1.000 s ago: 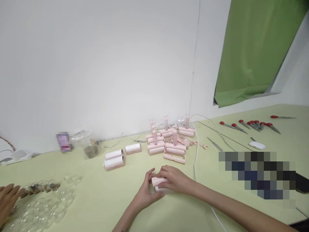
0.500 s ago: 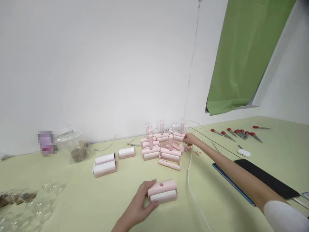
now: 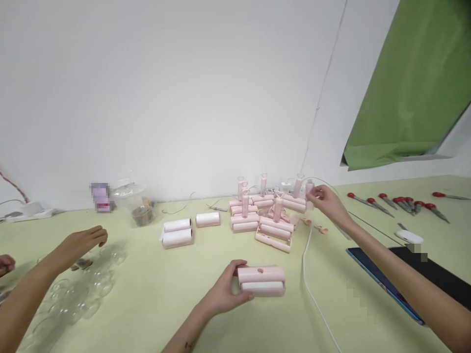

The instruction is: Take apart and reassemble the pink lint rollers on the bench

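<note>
My left hand [image 3: 225, 293] grips the left end of a lint roller head [image 3: 262, 274], a pink case with a hole on top and a white roll inside, held near the front of the table. Farther back, my right hand [image 3: 327, 202] pinches a small pale pink tube-shaped handle [image 3: 309, 188] upright between thumb and fingers. Close to it are finished-looking pink lint rollers [image 3: 246, 221] with handles standing up. A pink frame [image 3: 273, 242] lies in front of them, and small pink loop parts [image 3: 321, 229] lie right of the pile.
White rolls [image 3: 208, 219] lie left of the pile. Another person's hand [image 3: 86, 240] is over clear domes [image 3: 99, 284] at left. A white cable [image 3: 312, 289] crosses the table. Right are a tablet [image 3: 382, 279], a white case [image 3: 410, 237] and several red-tipped tools [image 3: 380, 207].
My right hand has lifted a handle up from behind the pile. The view has turned left, and another person's arms now show at left. My left hand still holds the roller head.
</note>
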Demonstrator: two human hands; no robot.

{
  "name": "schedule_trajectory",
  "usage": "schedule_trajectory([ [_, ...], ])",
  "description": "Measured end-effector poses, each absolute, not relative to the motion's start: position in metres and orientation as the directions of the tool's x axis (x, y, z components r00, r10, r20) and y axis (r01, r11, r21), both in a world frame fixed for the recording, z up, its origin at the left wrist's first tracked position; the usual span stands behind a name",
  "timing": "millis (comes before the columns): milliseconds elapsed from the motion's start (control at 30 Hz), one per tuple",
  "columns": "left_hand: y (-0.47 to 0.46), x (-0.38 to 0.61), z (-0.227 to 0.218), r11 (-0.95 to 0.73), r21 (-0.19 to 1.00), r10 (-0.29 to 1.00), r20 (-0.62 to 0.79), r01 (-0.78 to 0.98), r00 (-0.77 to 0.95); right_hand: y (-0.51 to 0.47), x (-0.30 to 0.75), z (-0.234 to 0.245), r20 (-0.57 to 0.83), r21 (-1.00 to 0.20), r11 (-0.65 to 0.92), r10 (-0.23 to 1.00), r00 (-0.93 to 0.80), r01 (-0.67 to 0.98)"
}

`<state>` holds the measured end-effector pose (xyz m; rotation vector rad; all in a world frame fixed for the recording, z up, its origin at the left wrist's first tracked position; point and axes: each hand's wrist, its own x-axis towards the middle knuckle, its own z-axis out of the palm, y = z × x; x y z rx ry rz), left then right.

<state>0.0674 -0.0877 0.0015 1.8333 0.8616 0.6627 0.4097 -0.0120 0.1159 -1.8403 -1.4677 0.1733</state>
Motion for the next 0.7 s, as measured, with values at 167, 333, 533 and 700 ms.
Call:
schedule_trajectory([
  [167, -0.087, 0.067, 0.003, -0.323, 0.907, 0.787, 0.098, 0.271, 0.61, -0.075, 0.351, 0.115, 0.263, -0.816, 0.274, 0.96, -0.094, 0.509],
  [333, -0.087, 0.067, 0.004, -0.343, 0.897, 0.782, 0.108, 0.278, 0.614, -0.099, 0.307, 0.1, 0.145, -0.8, 0.348, 0.902, -0.406, 0.488],
  [533, -0.089, 0.068, 0.007, -0.36, 0.892, 0.778, 0.124, 0.274, 0.616, -0.094, 0.307, 0.118, -0.031, -0.436, 0.506, 0.818, -0.575, 0.744],
  [700, -0.09, 0.069, 0.004, -0.355, 0.893, 0.793, 0.13, 0.278, 0.595, -0.091, 0.289, 0.14, -0.114, -0.196, 0.616, 0.758, -0.642, 0.763],
])
